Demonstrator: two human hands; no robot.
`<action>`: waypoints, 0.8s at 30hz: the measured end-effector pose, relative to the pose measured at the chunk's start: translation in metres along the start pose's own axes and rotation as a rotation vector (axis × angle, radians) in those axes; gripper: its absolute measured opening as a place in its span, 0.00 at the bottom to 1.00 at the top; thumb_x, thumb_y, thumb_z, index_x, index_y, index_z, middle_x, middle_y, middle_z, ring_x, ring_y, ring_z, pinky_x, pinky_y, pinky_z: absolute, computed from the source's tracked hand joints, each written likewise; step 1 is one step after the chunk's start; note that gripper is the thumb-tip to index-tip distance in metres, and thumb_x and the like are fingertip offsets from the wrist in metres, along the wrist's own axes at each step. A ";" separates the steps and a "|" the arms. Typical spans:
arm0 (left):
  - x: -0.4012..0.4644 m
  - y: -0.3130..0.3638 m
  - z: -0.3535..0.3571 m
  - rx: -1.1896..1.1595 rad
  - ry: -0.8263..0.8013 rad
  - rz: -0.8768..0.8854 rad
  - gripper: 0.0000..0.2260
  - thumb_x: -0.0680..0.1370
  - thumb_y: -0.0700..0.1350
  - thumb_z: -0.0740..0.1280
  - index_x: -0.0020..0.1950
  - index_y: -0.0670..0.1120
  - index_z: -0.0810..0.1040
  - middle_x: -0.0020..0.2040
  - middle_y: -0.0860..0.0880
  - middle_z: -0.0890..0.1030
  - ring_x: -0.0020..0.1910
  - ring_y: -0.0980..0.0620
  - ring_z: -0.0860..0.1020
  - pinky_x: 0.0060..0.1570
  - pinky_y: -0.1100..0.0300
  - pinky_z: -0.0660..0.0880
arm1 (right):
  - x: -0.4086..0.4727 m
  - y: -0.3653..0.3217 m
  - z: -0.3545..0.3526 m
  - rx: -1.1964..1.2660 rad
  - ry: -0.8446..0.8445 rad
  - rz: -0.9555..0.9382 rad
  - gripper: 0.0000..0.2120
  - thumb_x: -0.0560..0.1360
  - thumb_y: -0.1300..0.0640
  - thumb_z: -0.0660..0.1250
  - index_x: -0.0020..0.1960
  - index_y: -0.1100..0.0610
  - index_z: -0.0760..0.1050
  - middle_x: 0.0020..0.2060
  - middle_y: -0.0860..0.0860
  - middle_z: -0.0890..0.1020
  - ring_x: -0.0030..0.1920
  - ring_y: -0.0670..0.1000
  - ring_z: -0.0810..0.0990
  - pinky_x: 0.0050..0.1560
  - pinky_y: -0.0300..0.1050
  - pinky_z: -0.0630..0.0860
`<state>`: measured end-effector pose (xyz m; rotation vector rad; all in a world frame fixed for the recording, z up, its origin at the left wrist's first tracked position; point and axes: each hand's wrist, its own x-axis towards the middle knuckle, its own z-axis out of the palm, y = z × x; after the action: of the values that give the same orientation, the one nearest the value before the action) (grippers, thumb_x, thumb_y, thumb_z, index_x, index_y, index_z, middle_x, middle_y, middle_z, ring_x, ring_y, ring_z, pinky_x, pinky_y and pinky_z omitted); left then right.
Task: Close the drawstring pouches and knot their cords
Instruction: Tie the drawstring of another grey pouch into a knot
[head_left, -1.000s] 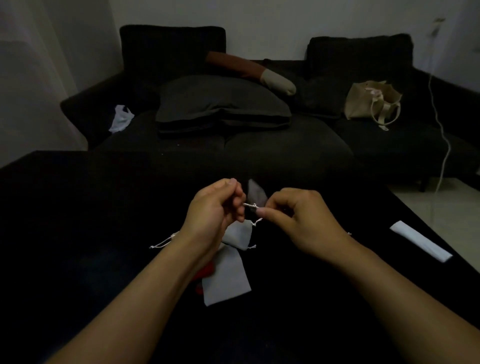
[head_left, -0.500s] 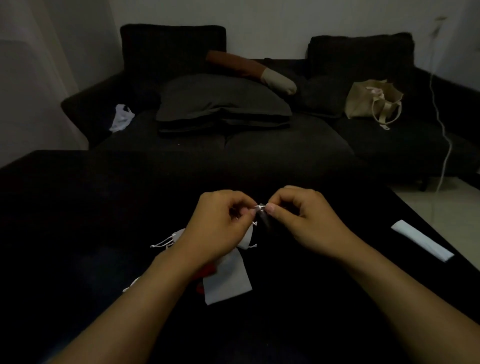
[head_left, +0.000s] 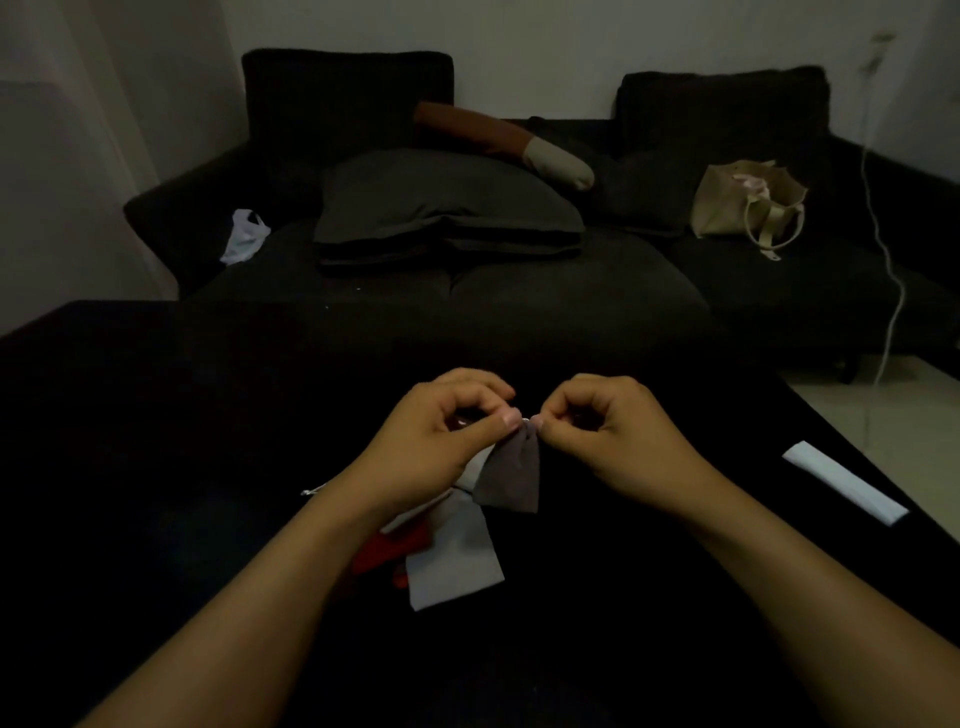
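My left hand (head_left: 441, 441) and right hand (head_left: 613, 436) meet above the middle of the surface (head_left: 156, 467), a pouch (head_left: 511, 475) hanging between them. More pouches (head_left: 457, 561) lie just nearer, under my left wrist. A flat strip (head_left: 844, 488) lies far right. The sofa (head_left: 519, 291) stands beyond, a bag (head_left: 737, 205) on its right seat.

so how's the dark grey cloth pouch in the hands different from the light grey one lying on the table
The dark grey cloth pouch hangs in the air, pinched at its top by the left hand and right hand; the light grey cloth pouch lies flat on the black table, untouched. The dark one's top is gathered to a point, while the light one is spread out and looks larger. Both are small fabric pouches.
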<state>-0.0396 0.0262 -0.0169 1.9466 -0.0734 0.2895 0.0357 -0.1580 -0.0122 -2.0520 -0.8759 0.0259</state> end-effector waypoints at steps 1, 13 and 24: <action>0.000 0.000 0.003 -0.138 0.002 -0.044 0.06 0.78 0.40 0.68 0.43 0.45 0.84 0.52 0.50 0.83 0.51 0.58 0.81 0.50 0.67 0.76 | 0.000 0.000 0.000 0.009 0.000 -0.012 0.04 0.74 0.59 0.72 0.40 0.56 0.82 0.38 0.51 0.80 0.35 0.42 0.76 0.38 0.36 0.73; 0.000 0.004 0.012 -0.509 0.071 -0.206 0.09 0.77 0.40 0.67 0.53 0.40 0.84 0.50 0.45 0.86 0.53 0.51 0.84 0.49 0.63 0.79 | 0.000 -0.002 0.001 0.129 0.026 0.017 0.04 0.75 0.59 0.71 0.43 0.56 0.83 0.41 0.50 0.82 0.41 0.44 0.81 0.43 0.36 0.77; 0.000 -0.002 0.003 -0.200 0.155 -0.012 0.06 0.73 0.37 0.73 0.49 0.41 0.86 0.44 0.48 0.87 0.47 0.53 0.85 0.47 0.65 0.79 | -0.008 -0.012 0.000 -0.065 0.073 -0.156 0.05 0.71 0.56 0.75 0.47 0.52 0.86 0.40 0.43 0.86 0.43 0.37 0.83 0.47 0.32 0.78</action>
<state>-0.0388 0.0245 -0.0202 1.7200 0.0110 0.4086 0.0233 -0.1582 -0.0061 -2.0252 -1.0003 -0.1633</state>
